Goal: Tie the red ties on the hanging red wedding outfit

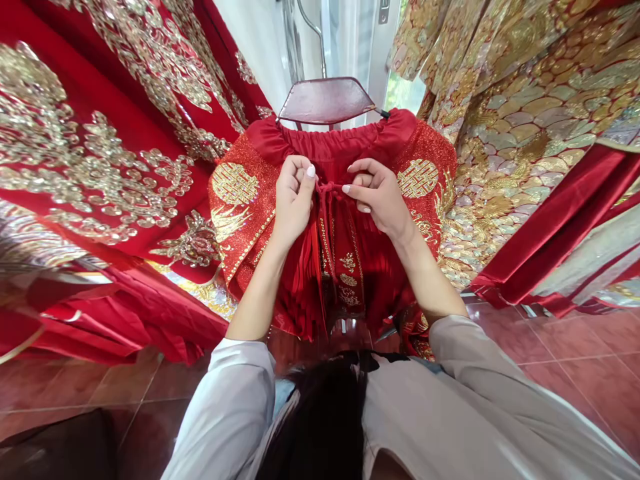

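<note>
In front of me a red skirt [240, 220] with gold embroidery hangs from a dark reddish hanger [327, 100], its gathered waistband just below the hanger bar. At the middle of the waist a red drawstring [327, 190] is looped in a knot or bow, with ends hanging down. My left hand [295, 197] pinches the cord's left side between thumb and fingers. On the other side my right hand [377, 193] pinches the cord with thumb and forefinger, the other fingers curled. The cord runs between both hands.
To the left hang red garments [35, 133] with silver-gold beading. A gold scale-patterned garment [530, 120] hangs on the right, beside red fabric bands [545, 233]. Below is a reddish tiled floor [575, 340]. A dark object [60, 447] lies at the lower left.
</note>
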